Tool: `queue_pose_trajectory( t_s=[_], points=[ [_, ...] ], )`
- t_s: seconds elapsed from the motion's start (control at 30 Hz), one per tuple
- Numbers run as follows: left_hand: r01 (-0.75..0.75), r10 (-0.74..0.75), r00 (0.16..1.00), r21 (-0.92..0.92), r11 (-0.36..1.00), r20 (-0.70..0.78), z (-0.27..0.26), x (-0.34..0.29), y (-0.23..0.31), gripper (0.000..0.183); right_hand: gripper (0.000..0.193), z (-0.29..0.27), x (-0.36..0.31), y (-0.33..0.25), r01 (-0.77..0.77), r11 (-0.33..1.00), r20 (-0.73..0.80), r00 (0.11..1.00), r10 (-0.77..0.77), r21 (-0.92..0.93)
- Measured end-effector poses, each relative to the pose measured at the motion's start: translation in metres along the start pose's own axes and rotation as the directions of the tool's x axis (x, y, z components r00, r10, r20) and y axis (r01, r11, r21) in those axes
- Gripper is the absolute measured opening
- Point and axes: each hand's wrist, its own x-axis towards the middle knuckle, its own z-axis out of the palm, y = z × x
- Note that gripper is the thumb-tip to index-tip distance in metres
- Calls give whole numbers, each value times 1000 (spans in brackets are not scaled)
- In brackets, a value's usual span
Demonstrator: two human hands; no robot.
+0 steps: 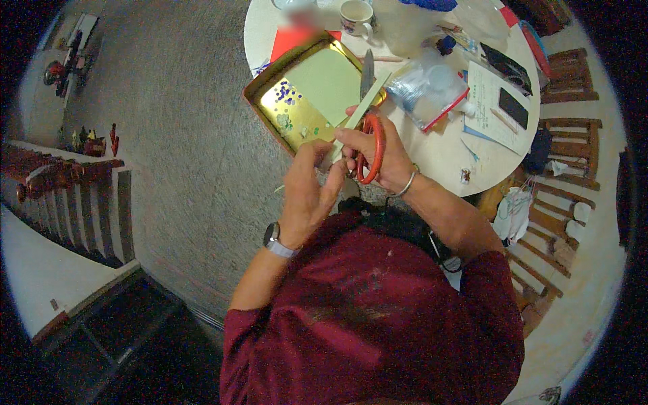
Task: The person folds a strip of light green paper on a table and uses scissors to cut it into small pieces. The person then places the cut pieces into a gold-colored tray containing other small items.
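Observation:
My right hand [388, 152] is closed round a pair of scissors with red-orange handles [380, 145]; the dark blades [368, 71] point away from me, past the tin's right side. A narrow pale green paper strip [366, 101] slants up between my hands. My right thumb presses on it, and my left hand [310, 179] pinches its lower end. Just beyond my hands, a gold-coloured tin tray [270, 115] overhangs the table's left edge. Inside lie a pale green sheet [331, 84], small blue-violet dots [287, 92] and a few pale and green bits [285, 123].
On the round pale table [432, 158] stand a patterned mug [356, 18] and a clear plastic bag with a red edge [428, 91]. Written papers [482, 101] and a dark phone [513, 108] lie to the right. Wooden chairs [570, 152] line the right side.

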Motion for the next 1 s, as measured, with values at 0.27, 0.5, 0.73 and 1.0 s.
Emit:
queue_pose_trajectory(
  t_s=[0.27, 0.5, 0.73, 1.0],
  points=[
    [605, -564, 765, -647, 464, 311, -15, -22, -9, 24, 48, 7, -6, 8, 36, 998, -28, 999, -37, -45],
    [555, -557, 790, -687, 469, 258, -11, -37, -15, 17, 48, 7, -5, 10, 106, 988, -17, 994, -109, -109],
    [552, -632, 717, -793, 258, 294, -6, -38, -13, 15, 49, 6, -4, 10, 113, 985, -11, 993, -115, -133],
    [535, -664, 705, -801, 269, 248, 3, -34, -20, 17, 38, -2, 0, 11, 94, 974, 6, 995, -95, -206]
  ],
)
